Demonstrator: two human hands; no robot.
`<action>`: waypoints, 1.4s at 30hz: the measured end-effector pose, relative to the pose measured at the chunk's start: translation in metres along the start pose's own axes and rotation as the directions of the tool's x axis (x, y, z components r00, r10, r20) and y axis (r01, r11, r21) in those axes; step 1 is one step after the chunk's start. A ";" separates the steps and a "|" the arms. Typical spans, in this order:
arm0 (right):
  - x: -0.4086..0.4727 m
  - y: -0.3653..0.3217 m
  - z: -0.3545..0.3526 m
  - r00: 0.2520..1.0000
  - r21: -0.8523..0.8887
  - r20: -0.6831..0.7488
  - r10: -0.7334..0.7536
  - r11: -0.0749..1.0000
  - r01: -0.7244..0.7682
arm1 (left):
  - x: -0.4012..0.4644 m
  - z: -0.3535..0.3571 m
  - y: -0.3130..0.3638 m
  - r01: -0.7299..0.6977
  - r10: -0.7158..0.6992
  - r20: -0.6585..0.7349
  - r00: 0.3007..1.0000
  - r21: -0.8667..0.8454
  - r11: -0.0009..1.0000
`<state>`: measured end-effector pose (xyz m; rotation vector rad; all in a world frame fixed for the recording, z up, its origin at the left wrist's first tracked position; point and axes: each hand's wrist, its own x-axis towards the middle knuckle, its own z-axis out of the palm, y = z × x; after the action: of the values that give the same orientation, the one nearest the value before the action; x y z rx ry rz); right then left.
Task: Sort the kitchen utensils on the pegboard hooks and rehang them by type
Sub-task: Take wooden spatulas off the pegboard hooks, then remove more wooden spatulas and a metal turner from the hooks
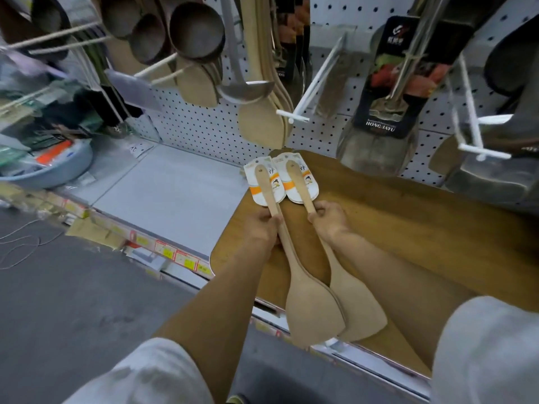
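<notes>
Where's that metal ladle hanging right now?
In the head view, the metal ladle hangs on the pegboard upper centre, between the dark round ladles on its left and pale wooden spatulas just right.

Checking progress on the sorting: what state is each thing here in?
Left hand: grips left spatula's handle.
Right hand: grips right spatula's handle.
Left spatula: held, off hooks.
Right spatula: held, off hooks.
Ladle: hanging.
Empty hook: bare.
</notes>
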<state>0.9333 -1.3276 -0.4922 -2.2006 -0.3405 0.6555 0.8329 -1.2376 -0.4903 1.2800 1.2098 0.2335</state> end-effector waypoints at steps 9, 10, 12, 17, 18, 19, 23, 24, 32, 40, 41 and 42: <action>-0.050 -0.012 -0.032 1.000 -0.014 -0.006 -0.011 1.000 0.011 | -0.060 0.006 0.019 0.070 -0.074 -0.053 0.996 -0.081 0.994; -0.058 -0.013 -0.037 1.000 0.009 -0.004 -0.024 1.000 0.024 | -0.070 0.008 0.022 0.065 -0.071 -0.059 0.996 -0.103 0.993; -0.076 -0.016 -0.049 0.999 0.056 0.006 -0.035 0.998 0.035 | -0.090 0.012 0.026 0.053 -0.062 -0.054 0.997 -0.149 0.987; -0.114 -0.025 -0.081 0.996 0.103 0.025 -0.085 0.991 0.082 | -0.136 0.018 0.032 0.055 -0.047 0.033 0.998 -0.315 0.948; -0.121 -0.026 -0.087 0.995 0.108 0.030 -0.094 0.990 0.090 | -0.147 0.018 0.034 0.055 -0.042 0.043 0.998 -0.342 0.938; -0.129 -0.027 -0.093 0.994 0.118 0.034 -0.104 0.988 0.099 | -0.158 0.019 0.037 0.051 -0.036 0.048 0.998 -0.367 0.929; -0.163 -0.032 -0.123 0.992 0.222 0.047 -0.113 0.970 0.100 | -0.213 0.022 0.046 0.013 0.015 0.062 0.998 -0.430 0.903; -0.172 -0.033 -0.132 0.992 0.251 0.047 -0.116 0.963 0.101 | -0.227 0.024 0.049 -0.003 0.035 0.067 0.997 -0.431 0.902; -0.229 -0.044 -0.200 0.979 0.394 0.030 -0.204 0.902 0.175 | -0.303 0.042 0.072 -0.109 0.158 0.062 0.985 -0.485 0.868; -0.266 -0.051 -0.270 0.958 0.479 -0.088 -0.272 0.832 0.280 | -0.378 0.082 0.108 -0.253 0.329 0.058 0.943 -0.518 0.817; -0.268 -0.051 -0.280 0.955 0.478 -0.111 -0.277 0.827 0.295 | -0.386 0.088 0.113 -0.266 0.350 0.066 0.934 -0.524 0.809; -0.269 -0.051 -0.291 0.950 0.478 -0.138 -0.281 0.821 0.312 | -0.394 0.095 0.119 -0.277 0.373 0.079 0.925 -0.530 0.801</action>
<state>0.8705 -1.5948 -0.2020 -1.6250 -0.4210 0.4384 0.7965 -1.5356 -0.1937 0.9999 0.6915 0.6369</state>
